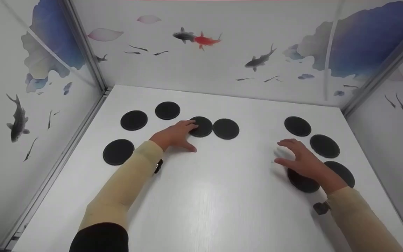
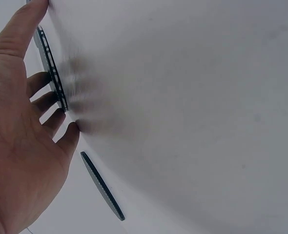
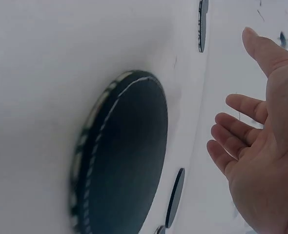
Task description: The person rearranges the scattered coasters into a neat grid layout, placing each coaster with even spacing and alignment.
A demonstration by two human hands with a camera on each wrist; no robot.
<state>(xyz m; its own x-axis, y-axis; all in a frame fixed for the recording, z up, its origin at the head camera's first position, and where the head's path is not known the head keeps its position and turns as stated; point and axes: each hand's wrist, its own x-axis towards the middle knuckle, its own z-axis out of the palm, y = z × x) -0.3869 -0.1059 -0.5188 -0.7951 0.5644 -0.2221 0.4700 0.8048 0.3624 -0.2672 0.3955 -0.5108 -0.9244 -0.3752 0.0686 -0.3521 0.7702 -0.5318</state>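
Observation:
Black round coasters with stitched rims lie flat on the white table. My left hand (image 1: pixel 175 134) reaches to the middle of the far half, its fingertips on the left part of one coaster (image 1: pixel 204 127) and its thumb spread toward me. Right beside that one lies another coaster (image 1: pixel 226 128). From the left wrist, the loosely bent fingers (image 2: pixel 45 103) meet the edge of the coaster (image 2: pixel 50 68). My right hand (image 1: pixel 303 161) hovers with fingers parted and nothing in them, partly covering a coaster (image 1: pixel 303 183), which looms large in the right wrist view.
On the left are three more coasters, the nearest (image 1: pixel 117 152) partly behind my sleeve. To the right, a coaster (image 1: pixel 297 126) and another (image 1: pixel 324 146) lie beyond my hand, and one (image 1: pixel 343 173) beside my wrist. Fish-printed white panels (image 1: pixel 222 77) enclose the table (image 1: pixel 201 210).

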